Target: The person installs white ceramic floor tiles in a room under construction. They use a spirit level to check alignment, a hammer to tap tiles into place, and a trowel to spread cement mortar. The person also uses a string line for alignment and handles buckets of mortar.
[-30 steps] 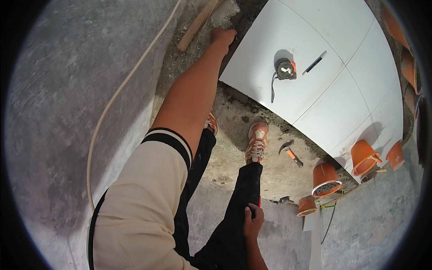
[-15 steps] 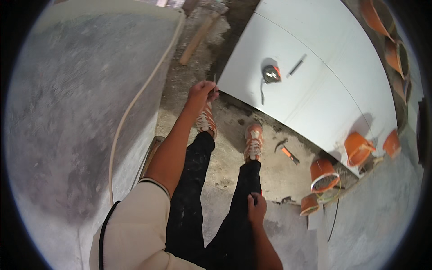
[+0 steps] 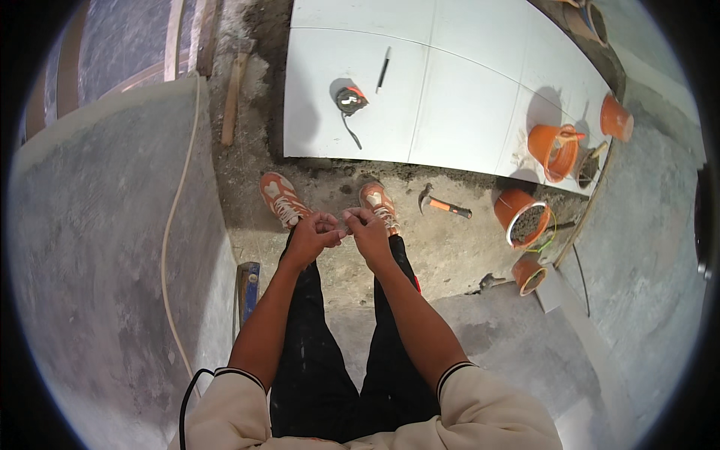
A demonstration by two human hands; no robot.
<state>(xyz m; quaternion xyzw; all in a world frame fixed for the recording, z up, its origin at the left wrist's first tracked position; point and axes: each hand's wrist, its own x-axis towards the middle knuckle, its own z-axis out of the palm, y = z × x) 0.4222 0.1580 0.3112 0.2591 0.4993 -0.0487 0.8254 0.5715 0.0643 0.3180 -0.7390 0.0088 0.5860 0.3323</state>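
Observation:
Over my shoes, my left hand (image 3: 313,240) and my right hand (image 3: 367,235) are close together with bent, pinching fingertips. Anything between them is too small to make out. Beyond my feet lies a surface of large white tiles (image 3: 465,105). A tape measure (image 3: 351,100) rests on it with a short length of its blade out, and a black-and-white pen (image 3: 384,69) lies farther back. On the rough floor right of my shoes is a claw hammer (image 3: 448,208) with an orange and black handle.
At the right stand orange buckets: one on the tiles (image 3: 550,154), one holding grey mortar (image 3: 517,214), a small one (image 3: 529,276). A wooden-handled tool (image 3: 233,101) lies left of the tiles. A pale hose (image 3: 177,202) runs along the grey wall (image 3: 112,225), near a blue level (image 3: 251,289).
My left hand, which held a thin sliver-like piece by the tile corner, has drawn back toward me. My right hand has risen from beside my leg to meet it. The view has swung right.

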